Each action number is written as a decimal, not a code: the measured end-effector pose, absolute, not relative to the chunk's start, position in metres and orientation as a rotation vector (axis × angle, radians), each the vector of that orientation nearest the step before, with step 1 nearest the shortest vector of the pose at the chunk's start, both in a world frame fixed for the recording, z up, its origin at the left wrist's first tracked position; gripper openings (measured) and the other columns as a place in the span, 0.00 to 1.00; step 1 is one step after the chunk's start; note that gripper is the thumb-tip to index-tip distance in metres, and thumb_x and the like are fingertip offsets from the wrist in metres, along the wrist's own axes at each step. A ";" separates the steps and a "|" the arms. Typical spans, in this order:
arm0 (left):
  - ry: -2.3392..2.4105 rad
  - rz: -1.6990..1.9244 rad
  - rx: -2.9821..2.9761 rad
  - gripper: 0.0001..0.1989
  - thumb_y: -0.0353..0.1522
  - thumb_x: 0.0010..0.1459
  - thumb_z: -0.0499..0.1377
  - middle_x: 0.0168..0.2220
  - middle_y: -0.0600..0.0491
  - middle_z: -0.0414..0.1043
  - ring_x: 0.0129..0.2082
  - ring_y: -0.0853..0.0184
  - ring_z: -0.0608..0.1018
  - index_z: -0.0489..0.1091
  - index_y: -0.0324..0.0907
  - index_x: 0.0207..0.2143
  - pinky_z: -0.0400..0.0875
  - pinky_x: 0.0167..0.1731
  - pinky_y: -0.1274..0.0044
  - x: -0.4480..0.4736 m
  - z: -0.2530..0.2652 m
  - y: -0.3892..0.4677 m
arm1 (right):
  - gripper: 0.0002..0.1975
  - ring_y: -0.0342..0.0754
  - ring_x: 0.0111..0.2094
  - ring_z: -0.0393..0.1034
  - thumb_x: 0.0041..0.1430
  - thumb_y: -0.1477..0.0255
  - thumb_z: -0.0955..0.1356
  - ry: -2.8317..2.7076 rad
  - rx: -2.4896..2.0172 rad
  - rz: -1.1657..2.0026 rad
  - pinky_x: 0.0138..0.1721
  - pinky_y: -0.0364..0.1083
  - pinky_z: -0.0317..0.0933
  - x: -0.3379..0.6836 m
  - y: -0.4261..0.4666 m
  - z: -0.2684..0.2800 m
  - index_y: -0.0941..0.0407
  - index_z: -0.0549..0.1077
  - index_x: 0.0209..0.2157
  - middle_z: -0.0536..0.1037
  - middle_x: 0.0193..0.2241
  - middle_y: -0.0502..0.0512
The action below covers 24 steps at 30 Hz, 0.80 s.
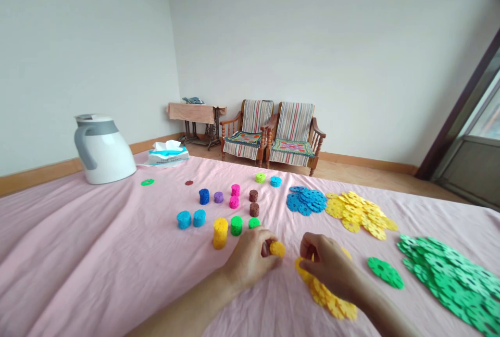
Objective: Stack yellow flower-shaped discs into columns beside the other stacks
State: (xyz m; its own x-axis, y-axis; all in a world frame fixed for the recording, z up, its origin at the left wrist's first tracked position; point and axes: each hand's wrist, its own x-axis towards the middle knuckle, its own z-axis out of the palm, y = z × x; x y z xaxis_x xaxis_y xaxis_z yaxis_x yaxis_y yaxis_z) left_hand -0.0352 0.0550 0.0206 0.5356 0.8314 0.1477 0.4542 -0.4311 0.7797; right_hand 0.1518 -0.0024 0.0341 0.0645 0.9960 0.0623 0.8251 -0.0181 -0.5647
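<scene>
My left hand (252, 256) is closed around a small stack of yellow notched plastic discs (277, 249), held just above the cloth. My right hand (326, 261) bends over a loose heap of yellow discs (332, 300) and covers part of it. Its fingers are pinched together, and what lies between them is hidden. Beyond the left hand stand a tall yellow stack (220, 234), a green stack (236, 226) and another green stack (253, 223), partly behind the hand.
Farther off on the pink cloth (117, 253) are small stacks in several colours, a blue heap (307, 200) and a yellow heap (361, 213). A large green heap (453, 279) lies right, near green discs (385, 273). A white jug (107, 152) and tissue pack (167, 154) stand back left.
</scene>
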 end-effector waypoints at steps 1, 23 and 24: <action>1.030 0.700 2.090 0.11 0.25 0.43 0.61 0.27 0.56 0.67 0.27 0.69 0.69 0.74 0.38 0.33 0.60 0.27 0.79 -0.035 0.020 0.055 | 0.03 0.43 0.24 0.63 0.44 0.77 0.65 -1.766 -1.854 0.557 0.25 0.42 0.50 0.150 -0.001 0.035 0.55 0.65 0.21 0.69 0.20 0.47; 0.999 0.723 2.082 0.11 0.24 0.42 0.59 0.27 0.56 0.69 0.26 0.70 0.69 0.74 0.39 0.32 0.61 0.25 0.80 -0.036 0.019 0.056 | 0.12 0.48 0.30 0.72 0.51 0.78 0.61 -1.703 -1.860 0.348 0.33 0.44 0.58 0.125 0.000 0.023 0.55 0.75 0.29 0.79 0.28 0.54; 0.997 0.721 2.076 0.12 0.24 0.42 0.59 0.27 0.56 0.69 0.26 0.70 0.70 0.74 0.39 0.32 0.61 0.25 0.80 -0.036 0.019 0.056 | 0.13 0.48 0.30 0.72 0.51 0.79 0.61 -1.740 -1.892 0.302 0.33 0.44 0.58 0.124 -0.002 0.024 0.55 0.76 0.29 0.79 0.29 0.54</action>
